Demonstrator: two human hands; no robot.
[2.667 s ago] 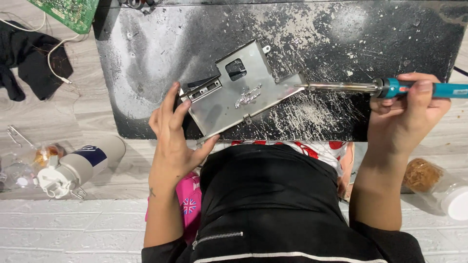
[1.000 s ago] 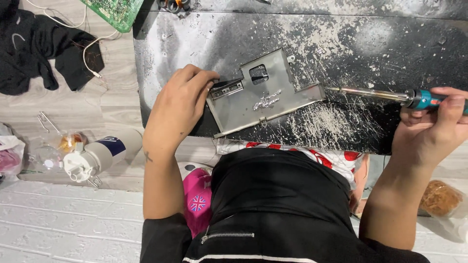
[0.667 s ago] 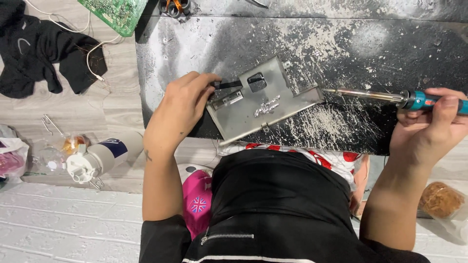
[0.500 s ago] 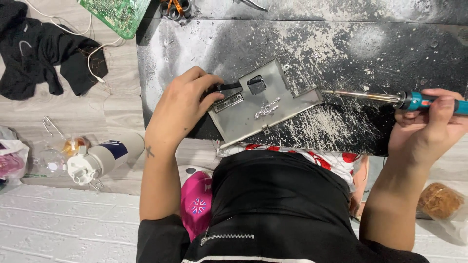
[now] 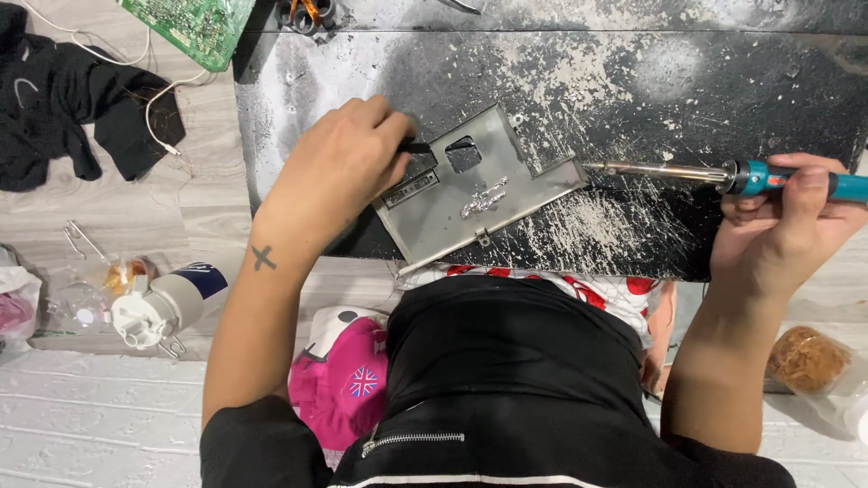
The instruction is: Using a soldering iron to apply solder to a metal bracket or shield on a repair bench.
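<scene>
At the far left a black garment (image 5: pixel 63 108) was seen lying crumpled on the pale wooden floor (image 5: pixel 194 217), with a thin white cable (image 5: pixel 154 99) trailing across it. Just above and to the right, a green circuit board (image 5: pixel 194 27) was partly cut off by the upper edge of the view. Lower down on the left, a white bottle with a dark blue label (image 5: pixel 167 303) was laid on its side beside some clear plastic wrapping (image 5: pixel 81 294).

The left hand (image 5: pixel 330 176) was curled with its fingers pressed together, and a small dark part (image 5: pixel 414 146) was pinched between thumb and forefinger at the upper left corner of the metal plate (image 5: pixel 461 203). The plate (grey, with a square cut-out and a blob of silvery solder near its middle) was tilted on the black, white-speckled work mat (image 5: pixel 579 81), its lower edge close to the person's lap.

Further right, the soldering iron (image 5: pixel 714 173) was held nearly level, its tip brought to the right edge of the plate; whether it touched could not be told. The right hand (image 5: pixel 782 226) was closed around the teal handle, with the thumb laid on top. At the lower right, a clear container of brownish wire wool (image 5: pixel 805 360) was set on the floor.
</scene>
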